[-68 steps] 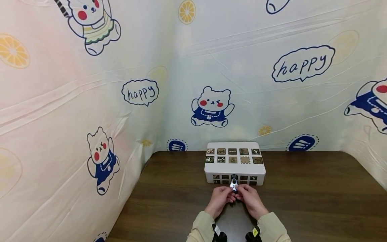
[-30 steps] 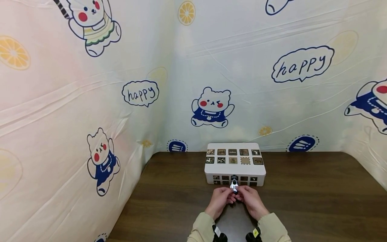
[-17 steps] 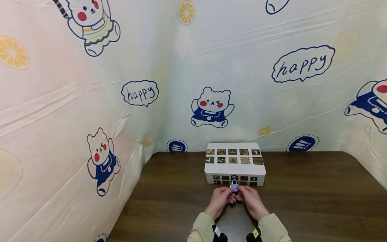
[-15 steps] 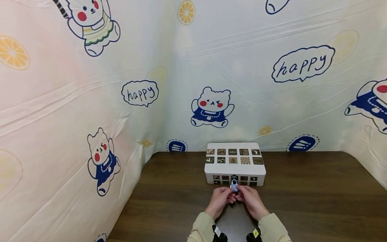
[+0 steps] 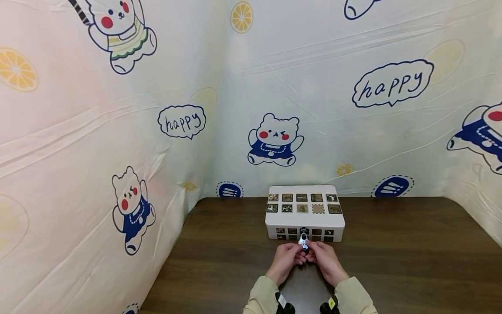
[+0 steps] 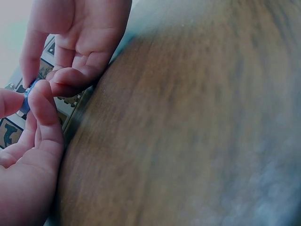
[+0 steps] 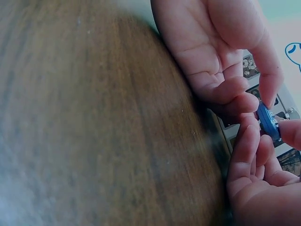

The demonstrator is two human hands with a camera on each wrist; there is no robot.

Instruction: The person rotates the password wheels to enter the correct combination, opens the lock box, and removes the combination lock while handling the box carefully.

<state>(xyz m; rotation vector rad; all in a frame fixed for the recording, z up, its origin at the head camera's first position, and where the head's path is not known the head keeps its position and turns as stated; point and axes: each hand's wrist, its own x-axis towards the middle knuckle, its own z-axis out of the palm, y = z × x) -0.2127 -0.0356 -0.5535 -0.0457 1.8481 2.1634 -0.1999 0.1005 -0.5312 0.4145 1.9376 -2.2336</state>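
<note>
In the head view, a small blue padlock (image 5: 303, 243) hangs at the front of a white box (image 5: 303, 219) with small dark pictures on its lid and front. My left hand (image 5: 283, 261) pinches the padlock's body from the left, thumb on the face, fingers curled behind. From the right, my right hand (image 5: 326, 260) pinches it the same way. Up close in the right wrist view, the blue padlock body (image 7: 268, 123) sits between the thumbs and fingertips of both hands. Small raised parts show on its face; any markings are too small to read. The fingers partly cover its lower end.
The box stands at the back edge of a dark brown wooden table (image 5: 392, 253). Behind and to the left hangs a pale curtain (image 5: 219, 148) printed with bears and orange slices. Black wrist cameras (image 5: 285, 305) sit at both sleeve cuffs.
Both hands stay in place with their hold on the padlock. Its face looked bluish about half a second ago and now shines whiter. The box has not moved.
</note>
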